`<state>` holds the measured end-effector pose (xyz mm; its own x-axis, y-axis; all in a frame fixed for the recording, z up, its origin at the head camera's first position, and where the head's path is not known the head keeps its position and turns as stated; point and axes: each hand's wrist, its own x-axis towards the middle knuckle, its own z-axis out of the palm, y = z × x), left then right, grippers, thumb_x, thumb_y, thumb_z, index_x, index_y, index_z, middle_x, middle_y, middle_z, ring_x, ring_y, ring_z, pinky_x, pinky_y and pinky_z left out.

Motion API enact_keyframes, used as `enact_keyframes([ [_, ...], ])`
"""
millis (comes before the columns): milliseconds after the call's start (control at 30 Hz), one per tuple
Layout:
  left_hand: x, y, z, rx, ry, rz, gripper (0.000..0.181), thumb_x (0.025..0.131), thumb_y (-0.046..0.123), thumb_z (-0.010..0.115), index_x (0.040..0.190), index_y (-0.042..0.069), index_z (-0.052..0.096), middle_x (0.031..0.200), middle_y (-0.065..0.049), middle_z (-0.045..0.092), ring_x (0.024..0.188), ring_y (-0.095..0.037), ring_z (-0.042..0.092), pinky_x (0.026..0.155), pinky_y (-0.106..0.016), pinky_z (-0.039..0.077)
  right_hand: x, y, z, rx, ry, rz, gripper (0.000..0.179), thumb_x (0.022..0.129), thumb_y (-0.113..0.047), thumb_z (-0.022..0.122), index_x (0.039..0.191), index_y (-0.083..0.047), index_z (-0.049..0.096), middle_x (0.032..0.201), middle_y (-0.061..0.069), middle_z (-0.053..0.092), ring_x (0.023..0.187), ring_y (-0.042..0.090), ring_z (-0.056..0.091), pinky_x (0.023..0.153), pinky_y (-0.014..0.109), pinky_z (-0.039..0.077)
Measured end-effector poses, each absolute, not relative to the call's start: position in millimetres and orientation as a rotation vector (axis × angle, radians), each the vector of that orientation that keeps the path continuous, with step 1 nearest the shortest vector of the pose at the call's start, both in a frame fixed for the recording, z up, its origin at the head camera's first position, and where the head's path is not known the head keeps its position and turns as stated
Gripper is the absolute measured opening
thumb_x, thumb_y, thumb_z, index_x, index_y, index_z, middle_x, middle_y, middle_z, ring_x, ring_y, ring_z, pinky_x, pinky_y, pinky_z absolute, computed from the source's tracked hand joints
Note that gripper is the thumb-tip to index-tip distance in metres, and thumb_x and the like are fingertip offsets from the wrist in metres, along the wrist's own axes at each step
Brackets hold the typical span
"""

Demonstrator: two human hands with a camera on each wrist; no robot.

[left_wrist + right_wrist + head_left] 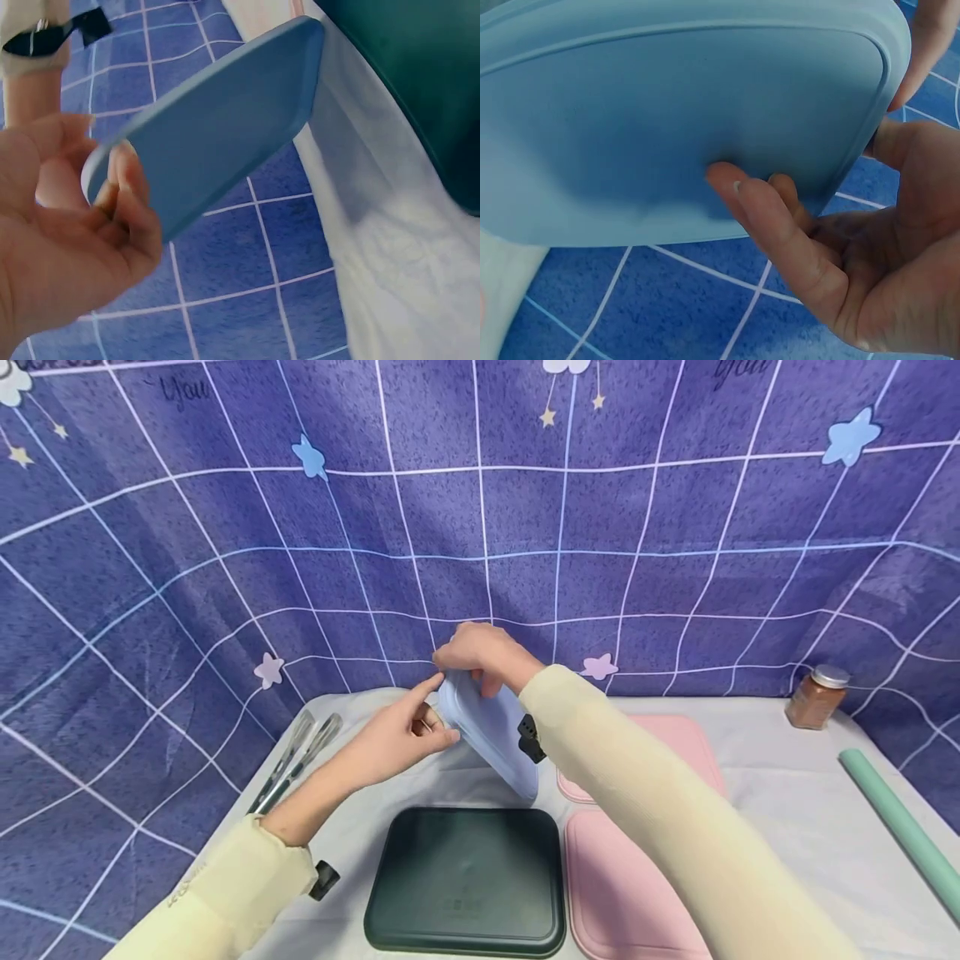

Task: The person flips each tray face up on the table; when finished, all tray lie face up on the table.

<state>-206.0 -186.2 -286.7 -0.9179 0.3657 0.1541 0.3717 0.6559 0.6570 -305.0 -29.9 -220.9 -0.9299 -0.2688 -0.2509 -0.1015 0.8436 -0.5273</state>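
Observation:
A light blue shallow tray [491, 739] with rounded corners and a raised rim stands tilted on edge near the back of the table. My right hand [486, 652] grips its upper end from above, with fingers on the broad face, as the right wrist view shows. At the left edge, my left hand [393, 735] holds the same end between thumb and fingers. In the left wrist view, its curled fingers lie against the tray's face. Just in front lies a dark green tray [465, 877], flat on the white cloth.
Two pink trays [630, 885] lie to the right, partly hidden under my right sleeve. Metal utensils with dark handles [296, 760] are at the left. A brown jar [817, 697] and a green roll [903, 822] are at the right. Purple-blue checked fabric [510, 510] hangs behind.

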Motion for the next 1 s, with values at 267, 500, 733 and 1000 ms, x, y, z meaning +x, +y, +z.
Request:
enact_keyframes([
  [267,-215,-201,-299,-0.647,-2.896,-1.48,0.061,0.097,0.028,0.066,0.152,0.013,0.042,0.091,-0.003,0.067,0.081,-0.018,0.063,0.069,-0.027,0.048,-307,-9,-221,-0.294,2.705,-0.794,0.07,0.094,-0.034,0.054,0.157,-0.013,0.03,0.096,0.019,0.061,0.069,0.032,0.075,0.062,0.04,0.061],
  [500,-220,-216,-323,-0.525,-3.021,-1.477,0.053,0.099,0.033,0.062,0.148,0.015,0.049,0.097,-0.005,0.068,0.086,-0.021,0.064,0.074,-0.029,0.048,-307,29,-215,-0.374,2.633,-0.862,0.056,0.094,-0.027,0.051,0.144,-0.004,0.039,0.083,0.018,0.063,0.058,0.024,0.072,0.058,0.037,0.06],
  [733,-225,-236,-336,-0.493,-3.104,-1.496,0.057,0.101,0.036,0.059,0.151,0.012,0.044,0.106,-0.012,0.068,0.089,-0.023,0.065,0.074,-0.033,0.048,-311,86,-210,-0.366,2.544,-1.001,0.066,0.097,-0.022,0.046,0.157,-0.005,0.023,0.105,0.028,0.063,0.065,0.03,0.073,0.06,0.039,0.061],
  [1000,-232,-239,-346,-0.439,-3.144,-1.564,0.06,0.101,0.038,0.056,0.153,0.011,0.041,0.114,-0.018,0.067,0.096,-0.031,0.065,0.076,-0.034,0.048,-319,141,-225,-0.286,2.395,-1.199,0.072,0.099,-0.021,0.043,0.162,-0.007,0.011,0.104,0.017,0.052,0.072,0.025,0.073,0.066,0.037,0.061],
])
